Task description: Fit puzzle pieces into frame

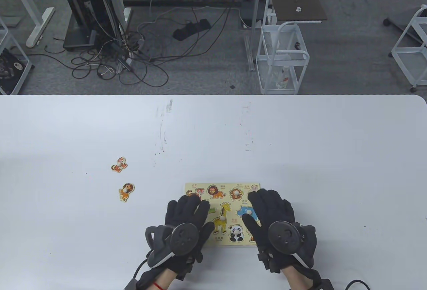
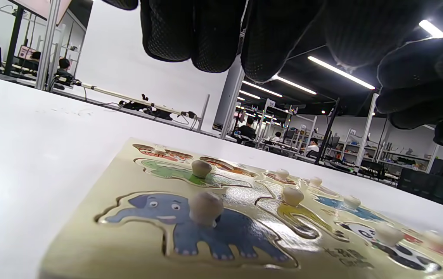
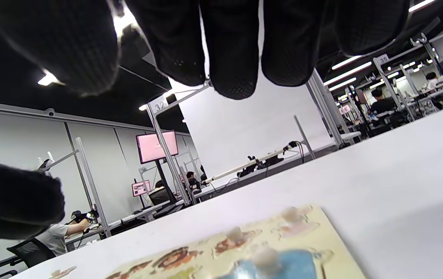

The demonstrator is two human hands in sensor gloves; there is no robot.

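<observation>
The puzzle frame (image 1: 223,187) lies flat on the white worktop (image 1: 300,143), near the person. It looks like a thin, stiff wooden board. Most animal pieces sit in it already: an elephant (image 2: 206,228), a giraffe (image 1: 222,218), a panda (image 1: 237,231) and more.

Two pieces are still out. The tiger piece (image 1: 119,164) and the lion piece (image 1: 126,191) lie on the worktop well to the left of the frame, the tiger farther back. Their two spots in the top row of the frame look empty.

The left hand (image 1: 186,216) hovers over the left side of the frame. The right hand (image 1: 272,210) hovers over the right side. Both have loose, spread fingers and hold nothing.

The loose pieces look small, light, flat and hard. They should not bend or break easily. Each has a little round knob on top. That knob is probably the best place to pinch, because the flat edges lie low on the smooth worktop and may slide.
</observation>
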